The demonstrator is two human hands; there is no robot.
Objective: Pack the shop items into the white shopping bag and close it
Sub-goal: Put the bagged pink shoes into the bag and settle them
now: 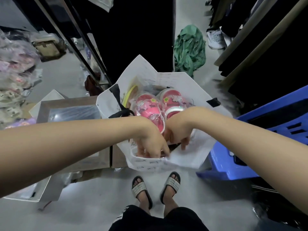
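Note:
The white shopping bag stands open on the floor in front of my feet, with black handles on its left and right sides. Inside lie pink children's shoes wrapped in clear plastic, and a yellow-rimmed item sits against the left wall. My left hand reaches down into the bag's near side, fingers bent among the plastic-wrapped items. My right hand is next to it, fingers curled at the near rim and the shoe wrapping. What each hand grips is hidden.
A blue plastic crate stands to the right of the bag. Cardboard boxes lie to the left, with piles of bagged goods beyond. A green cloth lies on the floor behind. Dark racks rise on both sides.

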